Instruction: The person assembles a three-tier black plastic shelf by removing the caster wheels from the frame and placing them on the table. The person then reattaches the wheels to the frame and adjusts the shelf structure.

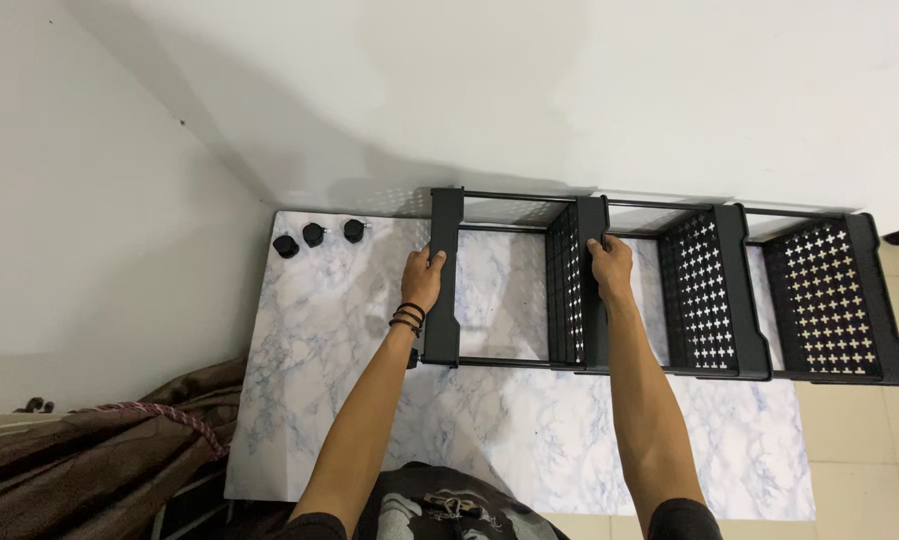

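Note:
A black metal shelf rack (715, 290) lies on its side on a marble-patterned mat (330, 340), its perforated trays standing like dividers. My left hand (425, 275) grips the rack's end tray at the left. My right hand (610, 262) grips the rim of the second tray. Black bands circle my left wrist. Three black caster wheels (315, 236) lie in a row on the mat's far left corner, apart from the rack.
White walls stand on the far side and on the left, close to the rack. A brown cloth with a pink rope (120, 440) lies at the lower left. Pale floor tiles (860, 440) show at the right, where the rack overhangs the mat.

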